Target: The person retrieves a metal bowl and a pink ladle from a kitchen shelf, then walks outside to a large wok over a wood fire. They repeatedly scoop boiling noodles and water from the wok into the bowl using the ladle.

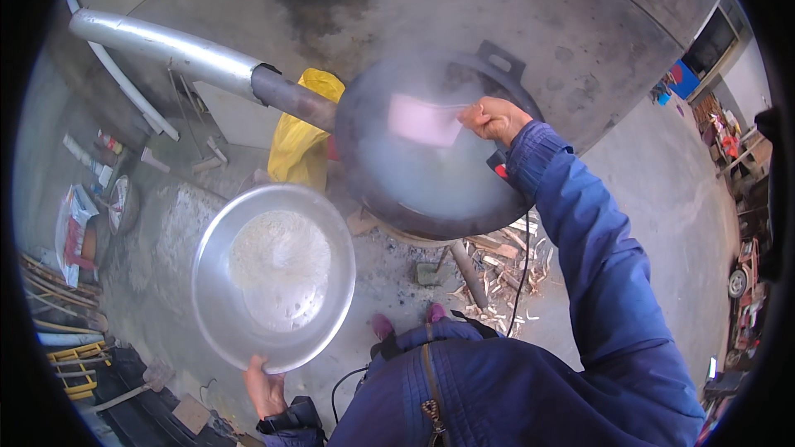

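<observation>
My left hand [267, 387] grips the near rim of a wide metal basin [214, 316], whose bottom holds some pale, whitish material. My right hand [495, 119] is closed on the edge of a pale pink, flat-looking scoop or container [425, 120] above a large black wok [397, 220]. Steam rises from the wok and blurs what lies inside it. Just below my right wrist, a black and red object [498, 164] sits at the wok's rim, partly covered by the sleeve. The basin is to the left of the wok and lower in view.
A metal stovepipe [180, 53] runs from the wok's left side, past a yellow plastic bag [298, 149]. Split firewood [497, 254] lies beneath the wok, near a hanging black cord [522, 285]. Tools and a yellow rack [77, 369] stand at far left.
</observation>
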Motion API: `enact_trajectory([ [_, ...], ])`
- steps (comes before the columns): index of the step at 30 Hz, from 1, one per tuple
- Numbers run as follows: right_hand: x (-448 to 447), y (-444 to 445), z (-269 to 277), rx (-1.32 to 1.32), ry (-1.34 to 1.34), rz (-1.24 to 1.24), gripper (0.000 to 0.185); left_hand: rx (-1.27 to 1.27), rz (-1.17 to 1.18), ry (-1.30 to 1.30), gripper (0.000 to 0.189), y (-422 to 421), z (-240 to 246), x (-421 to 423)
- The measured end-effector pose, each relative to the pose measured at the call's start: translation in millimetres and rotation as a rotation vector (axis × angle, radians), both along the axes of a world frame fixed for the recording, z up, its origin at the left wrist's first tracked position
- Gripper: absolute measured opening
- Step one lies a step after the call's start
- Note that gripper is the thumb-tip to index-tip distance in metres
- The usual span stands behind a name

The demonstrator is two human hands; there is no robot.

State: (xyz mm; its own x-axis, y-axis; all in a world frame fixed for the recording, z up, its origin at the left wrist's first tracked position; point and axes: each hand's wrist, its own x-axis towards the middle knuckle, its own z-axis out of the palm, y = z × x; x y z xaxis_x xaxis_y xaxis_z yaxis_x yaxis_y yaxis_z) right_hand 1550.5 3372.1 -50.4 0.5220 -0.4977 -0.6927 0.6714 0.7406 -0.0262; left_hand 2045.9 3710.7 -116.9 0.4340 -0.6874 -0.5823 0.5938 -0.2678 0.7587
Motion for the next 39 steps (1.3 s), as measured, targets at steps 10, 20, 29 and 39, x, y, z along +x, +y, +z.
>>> enact_trajectory([
  [10,14.0,76.0,12.2,-0.071,-0.192,-0.204,0.019,0.024,0.001,0.015,0.043,-7.6,-1.8,3.3],
  [20,41.7,141.7,39.5,-0.163,0.181,0.044,0.017,-0.002,-0.019,0.031,0.043,-4.3,-6.1,11.1],
  [29,22.6,142.7,52.9,-0.531,0.719,0.345,0.018,0.034,-0.027,-0.029,0.042,3.9,-7.7,19.4],
  [39,-20.0,121.0,59.8,-0.827,1.555,0.592,0.027,0.099,-0.002,-0.033,0.037,4.2,0.5,10.7],
])
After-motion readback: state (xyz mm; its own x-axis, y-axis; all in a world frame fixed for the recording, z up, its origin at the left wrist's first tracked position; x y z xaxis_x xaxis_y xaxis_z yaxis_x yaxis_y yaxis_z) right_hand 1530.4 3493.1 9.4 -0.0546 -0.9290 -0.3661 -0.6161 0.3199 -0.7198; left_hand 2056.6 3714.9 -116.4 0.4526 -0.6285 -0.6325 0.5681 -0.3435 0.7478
